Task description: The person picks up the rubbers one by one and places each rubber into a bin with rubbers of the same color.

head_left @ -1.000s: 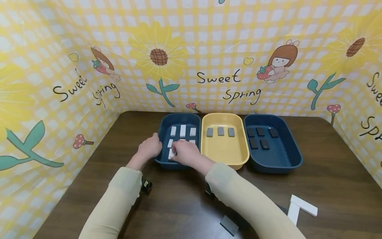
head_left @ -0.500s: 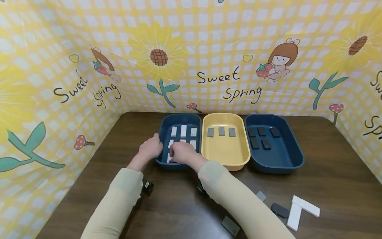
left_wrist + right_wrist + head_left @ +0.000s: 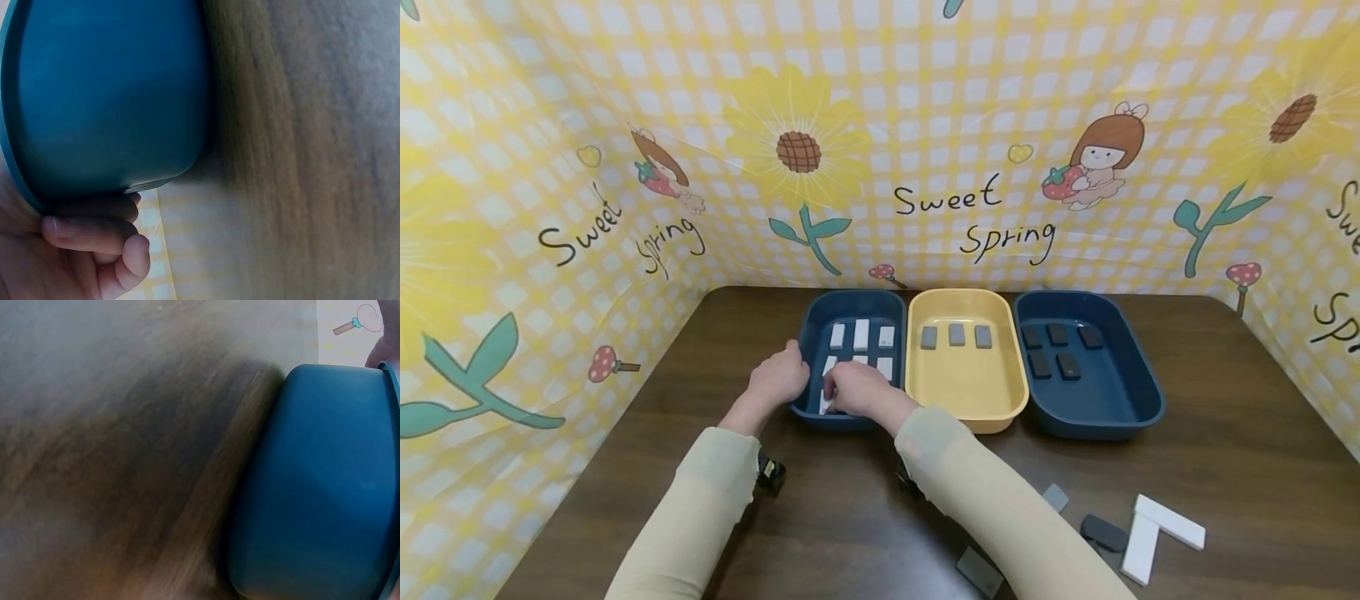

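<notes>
"Counting outward from the yellow tray (image 3: 966, 387), what do you get?"

"Three grey pieces (image 3: 957, 334) inside it. In the blue tray on its left (image 3: 854, 303), seven white pieces (image 3: 861, 335) that I can make out, some partly covered by my right hand (image 3: 861, 389). In the blue tray on its right (image 3: 1112, 400), five dark pieces (image 3: 1057, 335)."

"And on the table (image 3: 820, 525)?"

"In front of the yellow tray, two grey blocks (image 3: 980, 572) — my right sleeve (image 3: 992, 496) hides part of the farther one. To their right, two white bars (image 3: 1171, 522) meeting at one end, and a dark block (image 3: 1103, 533) with something dark below it, hard to make out."

"Your hands?"

"My left hand (image 3: 780, 372) is clamped on the rim of the tray left of the yellow one. My right hand's fingers curl down at that tray's nearest white piece, but their tips are hidden — I can't tell whether they pinch it."
</notes>
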The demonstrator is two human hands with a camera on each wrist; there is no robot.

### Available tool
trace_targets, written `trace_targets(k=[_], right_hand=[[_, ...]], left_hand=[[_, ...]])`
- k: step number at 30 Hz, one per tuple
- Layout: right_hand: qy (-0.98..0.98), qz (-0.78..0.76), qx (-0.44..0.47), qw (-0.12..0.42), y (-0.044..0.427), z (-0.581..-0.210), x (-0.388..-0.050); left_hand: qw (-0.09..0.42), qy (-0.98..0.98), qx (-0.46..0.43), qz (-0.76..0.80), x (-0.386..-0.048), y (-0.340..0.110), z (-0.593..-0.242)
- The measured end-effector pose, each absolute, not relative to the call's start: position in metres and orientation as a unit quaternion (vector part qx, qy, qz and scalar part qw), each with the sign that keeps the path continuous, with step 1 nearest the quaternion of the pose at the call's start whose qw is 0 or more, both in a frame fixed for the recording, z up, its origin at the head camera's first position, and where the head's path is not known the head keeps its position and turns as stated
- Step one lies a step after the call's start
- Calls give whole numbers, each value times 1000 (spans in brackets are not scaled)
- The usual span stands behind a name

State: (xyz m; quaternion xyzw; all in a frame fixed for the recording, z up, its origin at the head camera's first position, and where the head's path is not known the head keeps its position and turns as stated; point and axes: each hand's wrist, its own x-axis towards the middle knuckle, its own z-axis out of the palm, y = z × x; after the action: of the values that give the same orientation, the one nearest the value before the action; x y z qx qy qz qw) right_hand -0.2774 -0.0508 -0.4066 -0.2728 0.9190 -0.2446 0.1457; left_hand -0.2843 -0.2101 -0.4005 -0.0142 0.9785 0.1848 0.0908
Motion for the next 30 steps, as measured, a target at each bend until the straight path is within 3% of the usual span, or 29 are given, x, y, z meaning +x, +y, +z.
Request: trace_targets(k=[17,30], right_hand=[[902,-280,-285,163,-52,-411,-280],[915,-180,-349,95,-30,-387,-267]], left_hand=[[85,980,-12,177,-284,-210,-402],[87,981,-12,173,-283,-208,-401]])
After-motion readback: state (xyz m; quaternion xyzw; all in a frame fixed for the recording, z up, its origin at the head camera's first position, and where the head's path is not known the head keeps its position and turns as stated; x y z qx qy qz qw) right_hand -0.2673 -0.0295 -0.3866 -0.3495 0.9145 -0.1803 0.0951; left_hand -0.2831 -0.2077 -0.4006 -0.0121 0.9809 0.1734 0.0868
